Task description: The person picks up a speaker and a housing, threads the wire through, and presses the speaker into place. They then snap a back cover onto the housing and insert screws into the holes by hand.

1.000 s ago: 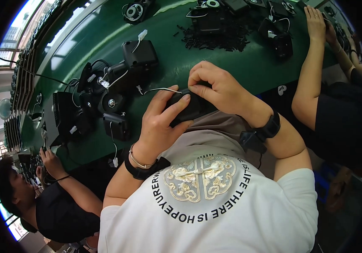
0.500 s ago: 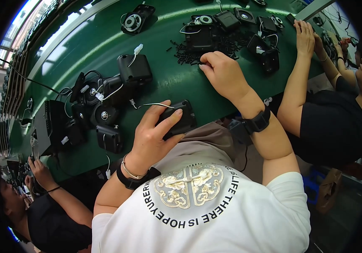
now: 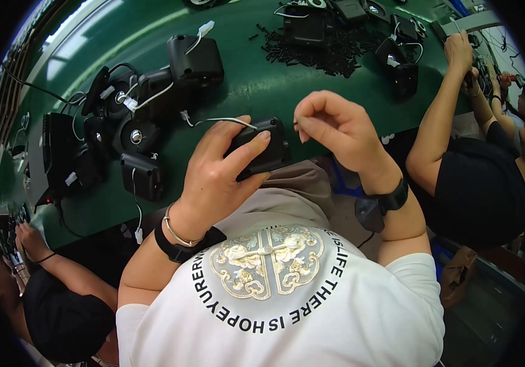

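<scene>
My left hand (image 3: 215, 168) is closed around a black plastic speaker box (image 3: 268, 153) at the table's near edge. A thin white cable (image 3: 223, 120) runs out of the box past my fingers, ending in a small white plug. Just right of the box, my right hand (image 3: 339, 131) is raised with thumb and forefinger pinched. Between those fingertips a tiny dark end shows, apparently a screw (image 3: 296, 124), mostly hidden. Beyond it lies a loose heap of black screws (image 3: 330, 58) on the green tabletop.
On the left are several black speaker boxes (image 3: 195, 61) and round speakers (image 3: 135, 136) with white leads, beside a dark boxy unit (image 3: 45, 162). More speaker parts (image 3: 304, 27) stand around the screw heap. Co-workers' arms (image 3: 440, 107) reach in at both sides.
My right hand has come back from the screw heap toward the speaker box, fingers pinched. My left hand keeps its hold on the box. The view has shifted slightly.
</scene>
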Available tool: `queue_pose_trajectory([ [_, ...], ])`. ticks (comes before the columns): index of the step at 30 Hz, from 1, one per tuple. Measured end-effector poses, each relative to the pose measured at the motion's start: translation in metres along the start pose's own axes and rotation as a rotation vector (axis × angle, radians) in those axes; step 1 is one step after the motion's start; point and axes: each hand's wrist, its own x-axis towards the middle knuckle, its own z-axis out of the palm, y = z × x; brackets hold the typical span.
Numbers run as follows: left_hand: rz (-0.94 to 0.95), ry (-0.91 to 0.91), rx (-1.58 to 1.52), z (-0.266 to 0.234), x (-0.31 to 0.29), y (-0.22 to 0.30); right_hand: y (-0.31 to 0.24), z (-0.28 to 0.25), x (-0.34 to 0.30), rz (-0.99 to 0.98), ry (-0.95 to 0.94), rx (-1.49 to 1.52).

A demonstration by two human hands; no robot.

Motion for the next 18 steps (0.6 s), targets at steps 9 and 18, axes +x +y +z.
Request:
queue_pose_trajectory([
  [9,0.0,0.035,-0.01,0.003,0.0,0.0,0.013,0.017,-0.025,-0.305,-0.076,-0.441],
  [18,0.009,0.029,-0.003,0.002,0.001,0.003,0.006,0.013,-0.023,-0.292,-0.022,-0.552],
])
